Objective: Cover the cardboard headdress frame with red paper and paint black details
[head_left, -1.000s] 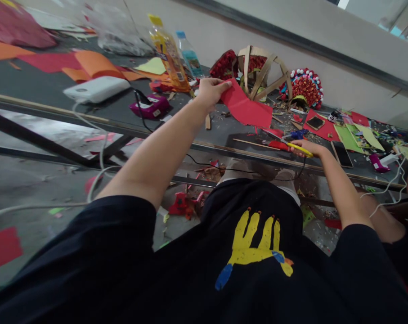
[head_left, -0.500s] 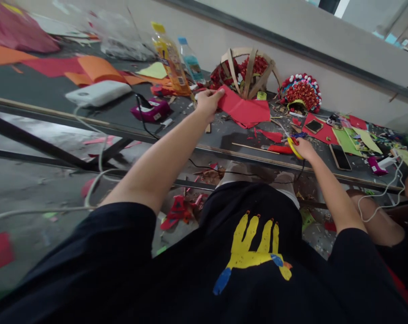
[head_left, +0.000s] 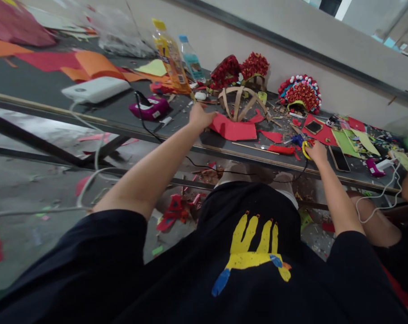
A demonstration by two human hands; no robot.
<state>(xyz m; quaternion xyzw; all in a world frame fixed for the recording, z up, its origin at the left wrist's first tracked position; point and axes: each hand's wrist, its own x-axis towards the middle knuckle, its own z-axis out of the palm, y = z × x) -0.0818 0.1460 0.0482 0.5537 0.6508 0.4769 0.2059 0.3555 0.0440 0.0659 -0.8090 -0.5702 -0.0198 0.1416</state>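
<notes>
My left hand [head_left: 201, 118] is closed on the left edge of a folded sheet of red paper [head_left: 235, 128], low over the table's front part. Rising behind that sheet is a fan-shaped frame of cardboard strips [head_left: 238, 102]; whether the two are joined is hidden. The fingers of my right hand [head_left: 317, 153] are wrapped round the yellow handles of a pair of scissors [head_left: 306, 150], close to the tabletop. Left of the scissors lie a red-handled tool [head_left: 281, 149] and a scrap of red paper [head_left: 271, 136].
Finished-looking red headpieces [head_left: 300, 92] lean along the wall. Two bottles [head_left: 172, 58], a white power bank [head_left: 96, 89] and a purple box [head_left: 150, 108] stand to the left. A phone [head_left: 339, 158] and paper scraps lie right. Another person's knee [head_left: 375, 220] shows at right.
My left hand has lowered the red paper and the cardboard frame towards the table's front, uncovering the red headpieces behind. My right hand has moved slightly right and down with the scissors.
</notes>
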